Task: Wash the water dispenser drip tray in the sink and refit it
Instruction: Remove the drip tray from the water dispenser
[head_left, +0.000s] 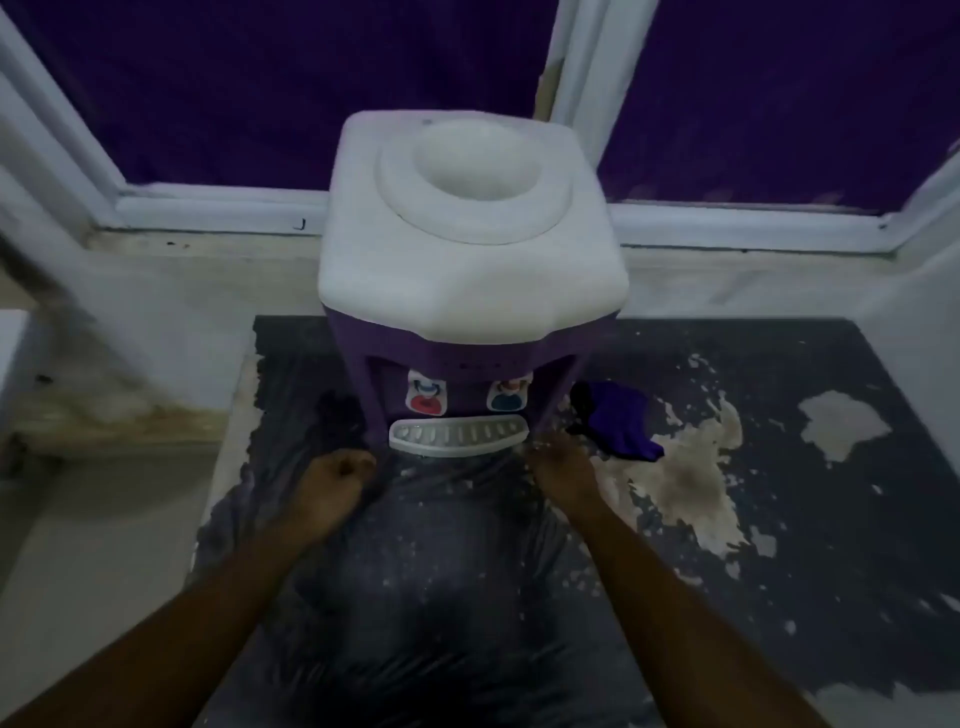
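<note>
1. The drip tray (457, 435) is sitting in its slot at the foot of the tabletop water dispenser (467, 270), at centre frame. It is lying just under the red tap lever (427, 400) and the blue tap lever (506, 397), with its pale slotted grille facing up.
2. The left hand (335, 483) is hovering at the lower left of the tray, near the dispenser's left leg. Its fingers are curling into a fist around nothing that I can see.
3. The right hand (563, 470) is reaching toward the tray's right end with its fingers fairly straight and gripping nothing. Blur is hiding whether the tips are touching the tray.
4. Judging by the two hands flanking the slot, the step in hand is working the tray at its seat. Nothing here is showing whether it is washed yet.
5. To do this well, both hands should be taking the tray by its two ends and sliding it straight along the slot. Keeping it level is what is stopping any pooled water from tipping onto the dark plastic sheet (415, 597) below.
6. If it is being seated, both ends should be ending up flush with the purple body, with neither corner riding up.
7. A purple cloth (618, 421) is lying just right of the dispenser, near the right hand, so the wrist should be passing clear of it.
</note>
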